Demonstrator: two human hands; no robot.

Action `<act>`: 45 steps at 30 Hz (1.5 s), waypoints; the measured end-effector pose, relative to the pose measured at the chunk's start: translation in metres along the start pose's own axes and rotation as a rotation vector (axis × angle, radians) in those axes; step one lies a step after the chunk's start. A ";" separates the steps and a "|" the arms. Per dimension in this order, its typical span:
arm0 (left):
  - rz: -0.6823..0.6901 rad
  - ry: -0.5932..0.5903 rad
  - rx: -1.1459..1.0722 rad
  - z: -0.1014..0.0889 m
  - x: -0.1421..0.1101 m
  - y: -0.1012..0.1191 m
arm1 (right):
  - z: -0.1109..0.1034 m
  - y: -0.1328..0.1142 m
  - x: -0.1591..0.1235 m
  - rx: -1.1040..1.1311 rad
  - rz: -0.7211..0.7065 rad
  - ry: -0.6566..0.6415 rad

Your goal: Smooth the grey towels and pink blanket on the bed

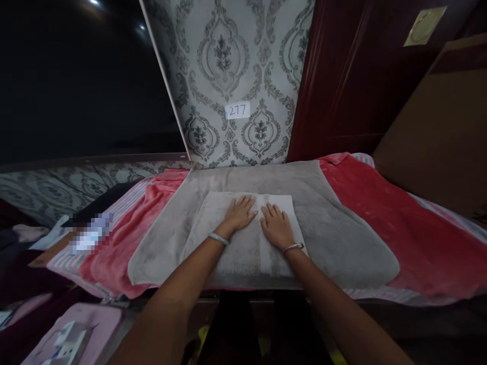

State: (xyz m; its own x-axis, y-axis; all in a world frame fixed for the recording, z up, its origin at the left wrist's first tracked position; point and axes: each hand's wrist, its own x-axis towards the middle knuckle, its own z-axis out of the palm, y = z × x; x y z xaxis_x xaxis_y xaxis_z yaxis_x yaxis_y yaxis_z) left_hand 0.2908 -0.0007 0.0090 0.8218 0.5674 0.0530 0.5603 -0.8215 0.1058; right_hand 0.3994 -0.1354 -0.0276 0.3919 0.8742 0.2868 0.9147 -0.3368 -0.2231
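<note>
on plush grey fabric (342,243), both hands (258,219) press white cloth (228,248).

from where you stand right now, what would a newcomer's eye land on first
Probably the two hands, left and right, pressed flat on a pale cloth in the middle, over a larger grey cloth. Next, the red blanket showing on both sides of the grey. Above, a white label reading 277 stands out on the patterned wall.
</note>
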 end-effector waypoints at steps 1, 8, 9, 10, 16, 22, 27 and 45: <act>-0.032 0.014 0.011 0.000 0.000 -0.012 | 0.000 0.000 0.000 -0.001 -0.004 -0.002; -0.294 0.054 -0.041 -0.020 -0.016 -0.104 | -0.001 0.001 0.001 0.027 0.006 -0.015; -0.322 0.048 -0.048 -0.024 -0.019 -0.112 | -0.001 0.001 0.001 0.030 0.009 -0.017; -0.347 0.042 -0.049 -0.029 -0.022 -0.117 | -0.001 0.001 0.001 0.033 0.012 -0.019; -0.430 0.173 0.038 -0.051 -0.042 -0.078 | 0.001 0.004 0.002 0.053 0.013 0.013; 0.063 0.069 0.061 0.001 -0.102 0.013 | 0.003 0.007 0.002 0.077 0.018 0.010; -0.132 0.073 0.088 0.014 -0.130 -0.008 | 0.006 0.011 0.003 0.104 0.012 0.027; -0.867 0.909 -1.592 0.053 -0.253 0.015 | -0.012 0.014 -0.018 0.193 -0.079 -0.110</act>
State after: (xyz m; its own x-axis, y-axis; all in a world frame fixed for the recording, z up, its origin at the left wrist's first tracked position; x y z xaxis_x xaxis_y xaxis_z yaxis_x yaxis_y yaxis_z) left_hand 0.0970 -0.1597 -0.0557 -0.1235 0.9808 -0.1512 -0.2881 0.1104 0.9512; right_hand 0.4064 -0.1602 -0.0249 0.2967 0.9316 0.2098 0.9022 -0.2015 -0.3813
